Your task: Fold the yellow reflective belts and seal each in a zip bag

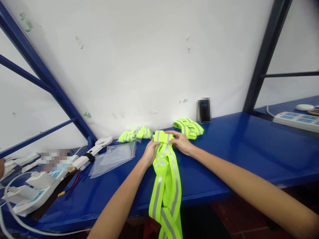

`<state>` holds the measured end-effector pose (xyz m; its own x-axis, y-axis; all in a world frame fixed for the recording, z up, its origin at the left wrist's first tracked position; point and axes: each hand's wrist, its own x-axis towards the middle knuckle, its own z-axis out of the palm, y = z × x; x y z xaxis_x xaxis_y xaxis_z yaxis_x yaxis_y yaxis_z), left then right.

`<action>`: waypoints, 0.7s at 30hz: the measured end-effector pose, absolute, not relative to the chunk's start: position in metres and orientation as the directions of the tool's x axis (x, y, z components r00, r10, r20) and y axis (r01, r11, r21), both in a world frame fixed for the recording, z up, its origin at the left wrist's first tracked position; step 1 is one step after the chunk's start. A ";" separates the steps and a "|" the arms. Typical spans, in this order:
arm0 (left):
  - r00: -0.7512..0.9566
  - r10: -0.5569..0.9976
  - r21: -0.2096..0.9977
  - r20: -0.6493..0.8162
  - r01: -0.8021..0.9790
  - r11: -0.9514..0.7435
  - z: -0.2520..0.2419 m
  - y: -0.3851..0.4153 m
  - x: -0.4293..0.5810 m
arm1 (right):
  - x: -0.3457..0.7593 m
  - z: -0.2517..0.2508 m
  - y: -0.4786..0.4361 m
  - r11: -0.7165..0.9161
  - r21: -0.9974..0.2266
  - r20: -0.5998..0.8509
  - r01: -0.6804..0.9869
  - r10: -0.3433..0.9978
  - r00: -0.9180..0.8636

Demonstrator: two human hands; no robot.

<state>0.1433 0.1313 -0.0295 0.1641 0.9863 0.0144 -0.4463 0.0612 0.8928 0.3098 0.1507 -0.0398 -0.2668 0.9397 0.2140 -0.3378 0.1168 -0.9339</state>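
At the bottom centre of the frame, 1 neon-yellow reflective vest (165, 186) with grey stripes hangs over the front edge of the blue bench (236, 156), its upper end lying on the bench top at mid-frame. 2 bare forearms rise from the lower edge toward it. The left hand (150, 153) curls its fingers around the vest's left edge, gripping the fabric. The right hand (181, 141) lies flat-fingered on the folded top of the vest, pressing it down, thumb tucked at the cloth.

Left of the hands, 1 clear plastic bag (113, 159) lies flat on the bench. At the lower left sit 2 white power strips (27, 196) with white cables, and 1 white handheld fan (96, 149) lies just above the bag.

Behind the hands, against the white wall, are 2 folded vest bundles: 1 bagged bundle (136, 134) to the left and 1 loose bundle (188, 127) to the right. 1 dark blurred object (204, 110) stands by the wall beyond the loose bundle. At the far right, 1 white power strip (296, 120) rests on a neighbouring bench.
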 end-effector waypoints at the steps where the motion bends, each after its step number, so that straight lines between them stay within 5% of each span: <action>1: 0.166 0.986 0.903 -0.009 -0.422 0.080 -0.031 0.131 0.144 | 0.311 -0.040 0.152 0.141 -0.938 0.226 -0.316 0.941 -0.250; 8: 0.337 0.935 0.948 -0.107 -0.248 0.198 -0.040 0.134 0.138 | 0.315 -0.035 0.150 0.279 -0.946 0.309 -0.168 0.931 -0.194; 12: 0.299 0.951 0.966 -0.076 -0.216 0.145 -0.044 0.137 0.135 | 0.316 -0.034 0.149 0.315 -0.937 0.343 -0.153 0.914 -0.216; 21: 0.158 0.987 0.995 0.019 -0.101 -0.002 -0.050 0.141 0.133 | 0.315 -0.030 0.148 0.134 -0.935 0.230 -0.330 0.935 -0.269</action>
<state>0.1333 0.1414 -0.0496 0.1580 0.9873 0.0185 -0.1013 -0.0025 0.9949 0.3148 0.1476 -0.0299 -0.2694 0.9352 0.2296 -0.3296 0.1345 -0.9345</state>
